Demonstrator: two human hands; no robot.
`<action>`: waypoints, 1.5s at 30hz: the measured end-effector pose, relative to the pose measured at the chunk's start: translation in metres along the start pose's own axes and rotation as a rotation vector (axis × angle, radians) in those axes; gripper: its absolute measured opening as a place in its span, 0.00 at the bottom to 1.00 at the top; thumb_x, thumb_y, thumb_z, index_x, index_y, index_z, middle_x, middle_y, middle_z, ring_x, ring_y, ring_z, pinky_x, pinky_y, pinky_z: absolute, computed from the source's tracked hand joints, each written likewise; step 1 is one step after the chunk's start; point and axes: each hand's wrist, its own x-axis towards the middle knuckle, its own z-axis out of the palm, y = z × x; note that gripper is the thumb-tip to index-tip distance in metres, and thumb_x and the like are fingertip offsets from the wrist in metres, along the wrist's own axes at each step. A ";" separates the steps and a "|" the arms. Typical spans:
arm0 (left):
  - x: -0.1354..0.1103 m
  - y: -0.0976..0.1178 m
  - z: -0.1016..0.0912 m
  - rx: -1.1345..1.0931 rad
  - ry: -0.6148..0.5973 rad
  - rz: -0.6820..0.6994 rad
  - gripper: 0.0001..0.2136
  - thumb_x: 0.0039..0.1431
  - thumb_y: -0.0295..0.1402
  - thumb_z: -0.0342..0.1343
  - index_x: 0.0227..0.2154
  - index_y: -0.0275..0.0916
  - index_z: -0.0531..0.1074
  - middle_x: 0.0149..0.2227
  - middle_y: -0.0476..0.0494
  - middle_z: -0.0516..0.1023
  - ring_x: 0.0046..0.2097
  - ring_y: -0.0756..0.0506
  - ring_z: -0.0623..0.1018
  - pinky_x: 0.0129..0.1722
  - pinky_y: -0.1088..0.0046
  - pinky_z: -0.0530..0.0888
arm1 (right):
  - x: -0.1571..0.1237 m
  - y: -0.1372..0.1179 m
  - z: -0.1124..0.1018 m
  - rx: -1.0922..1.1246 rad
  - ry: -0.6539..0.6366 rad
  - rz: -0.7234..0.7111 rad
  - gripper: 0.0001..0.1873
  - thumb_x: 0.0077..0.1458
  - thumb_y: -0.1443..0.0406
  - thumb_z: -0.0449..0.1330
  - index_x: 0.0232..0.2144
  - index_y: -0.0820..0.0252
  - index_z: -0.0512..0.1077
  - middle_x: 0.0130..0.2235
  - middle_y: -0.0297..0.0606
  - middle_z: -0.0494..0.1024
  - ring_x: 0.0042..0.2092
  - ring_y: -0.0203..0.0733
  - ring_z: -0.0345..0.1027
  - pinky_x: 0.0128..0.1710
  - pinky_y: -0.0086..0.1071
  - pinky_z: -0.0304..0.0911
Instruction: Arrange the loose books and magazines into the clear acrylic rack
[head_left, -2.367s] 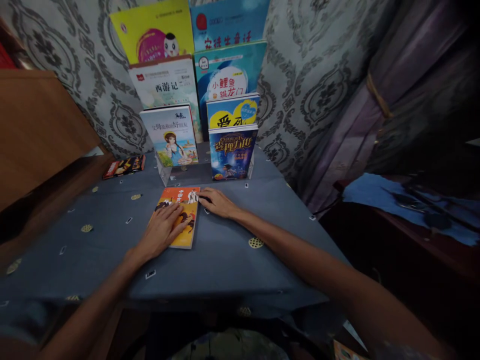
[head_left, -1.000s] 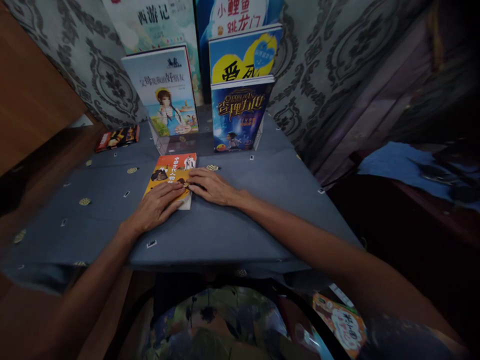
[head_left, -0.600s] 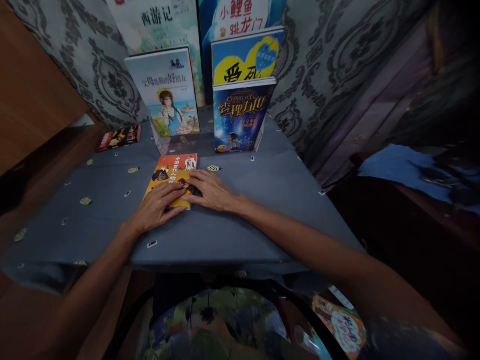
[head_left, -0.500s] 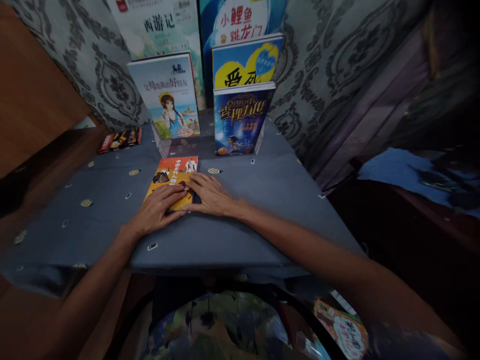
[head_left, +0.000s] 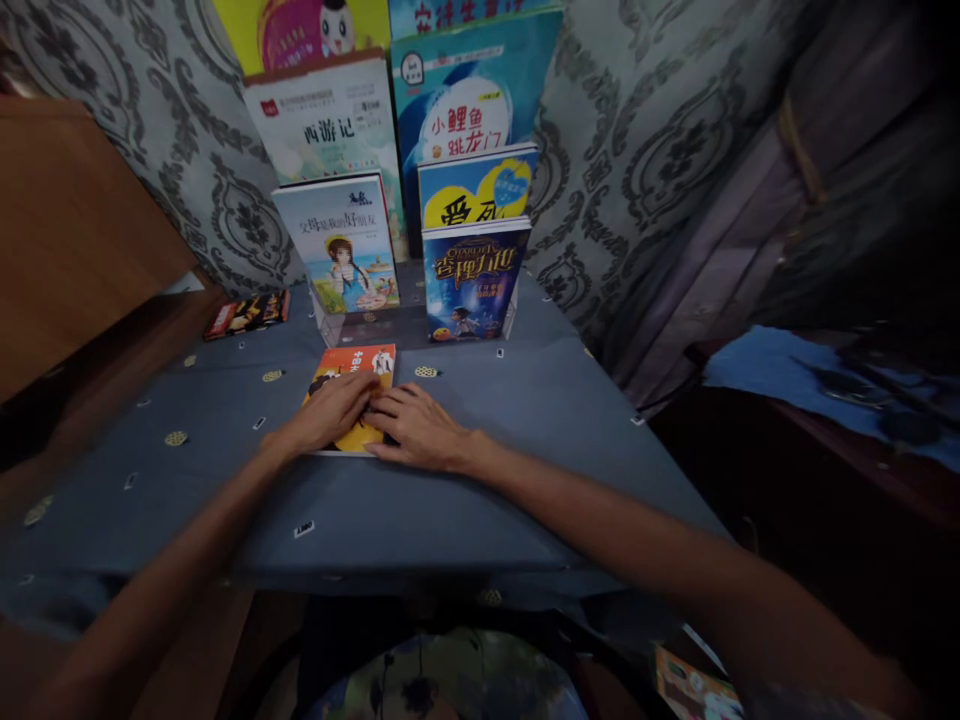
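Orange-and-yellow book [head_left: 358,438]: lying flat and closed on the grey-blue tablecloth [head_left: 480,510], directly in front of the clear stand [head_left: 326,325]; neither lifted nor opened yet, so apparently at the stage of being steadied or squared.
Left hand [head_left: 336,408]: resting across the left and middle of the cover, half open, lightly bent at the fingers; touching from above, without any visible grip.
Right hand [head_left: 416,425]: laid over the lower right edge, loosely spread, close to the left fingertips; no firm hold showing.
Clear stand: already carrying upright books, including a pale book [head_left: 341,250] at front left and a dark blue book [head_left: 476,285] at front right.
Red-and-black item [head_left: 247,314]: lying left of the stand, too dim to identify.
Cover, versus half a second ago: overlaid farther up by the left hand, with more of the title hidden.
Right edge, versus the earliest frame: touched lower down now, no longer near the top corner.
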 end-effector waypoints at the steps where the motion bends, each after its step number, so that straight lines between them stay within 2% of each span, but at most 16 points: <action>1: 0.009 -0.006 0.004 0.018 -0.008 0.004 0.21 0.71 0.38 0.37 0.58 0.38 0.67 0.59 0.36 0.74 0.60 0.43 0.73 0.62 0.59 0.69 | 0.000 0.000 0.000 -0.007 0.000 -0.044 0.18 0.67 0.56 0.55 0.49 0.63 0.74 0.49 0.48 0.79 0.54 0.50 0.67 0.55 0.45 0.59; 5: 0.040 -0.027 0.016 0.075 -0.034 0.024 0.25 0.71 0.41 0.37 0.64 0.36 0.63 0.66 0.36 0.68 0.66 0.43 0.67 0.66 0.59 0.64 | 0.001 -0.001 0.001 -0.044 0.012 -0.157 0.14 0.69 0.61 0.52 0.44 0.62 0.75 0.46 0.45 0.80 0.51 0.48 0.66 0.50 0.41 0.59; 9: 0.055 -0.035 0.021 0.091 -0.034 0.028 0.25 0.71 0.43 0.38 0.64 0.39 0.63 0.67 0.39 0.65 0.68 0.43 0.65 0.68 0.59 0.61 | -0.001 0.000 0.002 -0.059 0.031 -0.175 0.13 0.69 0.61 0.52 0.43 0.60 0.75 0.46 0.43 0.79 0.50 0.46 0.66 0.49 0.39 0.59; 16: 0.053 -0.037 0.026 0.020 0.041 0.036 0.24 0.71 0.44 0.40 0.63 0.39 0.66 0.66 0.40 0.68 0.66 0.43 0.67 0.68 0.58 0.61 | 0.000 0.002 0.003 0.015 0.047 -0.160 0.14 0.69 0.62 0.51 0.42 0.60 0.75 0.45 0.43 0.78 0.49 0.46 0.65 0.49 0.39 0.60; 22: 0.050 -0.037 0.029 -0.017 0.083 0.023 0.24 0.71 0.44 0.41 0.62 0.38 0.68 0.65 0.39 0.69 0.66 0.41 0.68 0.67 0.57 0.62 | 0.000 0.003 0.005 0.134 0.067 -0.116 0.12 0.67 0.63 0.55 0.43 0.60 0.77 0.46 0.44 0.80 0.50 0.46 0.67 0.51 0.39 0.62; 26: 0.041 -0.043 0.022 -0.067 0.097 0.015 0.23 0.69 0.44 0.43 0.58 0.37 0.71 0.62 0.37 0.73 0.63 0.40 0.72 0.64 0.57 0.65 | -0.001 0.003 0.007 0.251 0.054 -0.017 0.13 0.66 0.62 0.57 0.48 0.61 0.77 0.52 0.44 0.79 0.55 0.45 0.68 0.58 0.42 0.61; 30: 0.023 -0.061 0.006 -0.079 0.137 -0.065 0.21 0.68 0.43 0.44 0.50 0.39 0.77 0.54 0.38 0.79 0.56 0.39 0.76 0.59 0.60 0.71 | 0.000 0.004 0.007 0.323 0.007 0.157 0.19 0.66 0.58 0.58 0.55 0.57 0.74 0.61 0.46 0.73 0.64 0.47 0.63 0.68 0.52 0.47; 34: 0.009 -0.083 -0.004 -0.016 0.201 -0.191 0.19 0.67 0.41 0.43 0.45 0.39 0.78 0.47 0.39 0.82 0.48 0.40 0.78 0.52 0.61 0.73 | 0.007 0.008 0.008 0.352 -0.063 0.300 0.24 0.67 0.56 0.54 0.60 0.60 0.69 0.66 0.50 0.67 0.69 0.51 0.56 0.69 0.58 0.44; 40: 0.007 -0.095 0.006 0.052 0.273 -0.275 0.19 0.67 0.39 0.43 0.47 0.37 0.76 0.48 0.36 0.80 0.50 0.39 0.77 0.53 0.60 0.72 | 0.031 0.032 0.019 0.291 -0.072 0.480 0.29 0.67 0.54 0.54 0.65 0.58 0.62 0.70 0.51 0.57 0.72 0.53 0.46 0.69 0.58 0.43; 45: 0.008 -0.095 0.014 0.103 0.251 -0.369 0.19 0.68 0.37 0.43 0.50 0.36 0.74 0.50 0.35 0.79 0.51 0.38 0.77 0.54 0.60 0.72 | 0.049 0.047 0.025 0.239 -0.087 0.582 0.32 0.67 0.54 0.53 0.66 0.69 0.60 0.72 0.57 0.52 0.74 0.54 0.40 0.70 0.53 0.42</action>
